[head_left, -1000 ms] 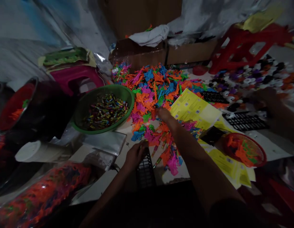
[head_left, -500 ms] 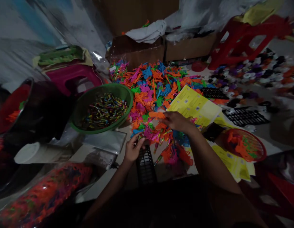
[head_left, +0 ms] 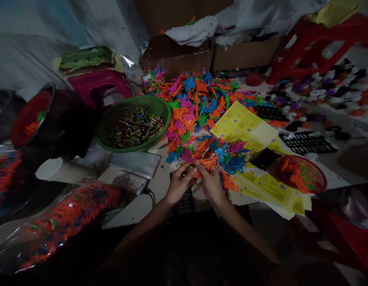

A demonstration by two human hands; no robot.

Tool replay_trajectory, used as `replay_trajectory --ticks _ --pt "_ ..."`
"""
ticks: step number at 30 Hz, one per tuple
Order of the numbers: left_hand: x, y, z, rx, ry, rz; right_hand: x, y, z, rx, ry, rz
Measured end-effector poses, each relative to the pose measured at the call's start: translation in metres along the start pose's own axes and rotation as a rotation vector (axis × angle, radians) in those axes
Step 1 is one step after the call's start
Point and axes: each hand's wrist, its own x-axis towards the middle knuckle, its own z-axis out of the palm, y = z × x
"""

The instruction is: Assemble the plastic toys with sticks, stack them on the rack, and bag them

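Worktable (head_left: 157, 186): one, light-topped, crowded; the step in hand looks like close fingertip work on a single small part, at its near edge.
Heap of coloured plastic pieces (head_left: 198, 99): orange, blue, pink, green; spread across the table beyond the hands, its near stragglers crowding their working room.
Clear bag (head_left: 70, 216): filled with similar colours, lying at the near left.
Green basin (head_left: 130, 149): left of the heap, holding many short coloured tubes (head_left: 139, 127).
Yellow printed sheets (head_left: 246, 125): right of the hands, overlapping, limiting space that side.
Red basket (head_left: 322, 178): beside the sheets, with orange and green pieces inside.
Black slotted tray (head_left: 185, 203): below the hands, partly hidden by them.
Left hand (head_left: 181, 183): thumb and fingers drawn close together; whether it has hold of anything cannot be told.
Right hand (head_left: 211, 182): fingers curled in, apparently pinching the orange piece.
Orange piece (head_left: 208, 162): at the right fingertips, above the table; the next move seems to call for a light, precise pinch and both hands kept close.
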Motion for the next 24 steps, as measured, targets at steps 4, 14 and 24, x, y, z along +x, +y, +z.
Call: replay_trajectory --ticks 4,14,24 --pt "-0.001 0.002 -0.008 0.177 0.009 0.121 0.001 -0.012 -0.008 -0.115 -0.083 0.019" --pt "-0.002 -0.008 -0.011 0.309 0.001 0.204 0.005 -0.017 -0.014 -0.259 -0.152 0.052" --pt "0.0 -0.016 -0.013 0.356 0.008 0.208 0.005 -0.021 -0.012 -0.308 -0.098 0.062"
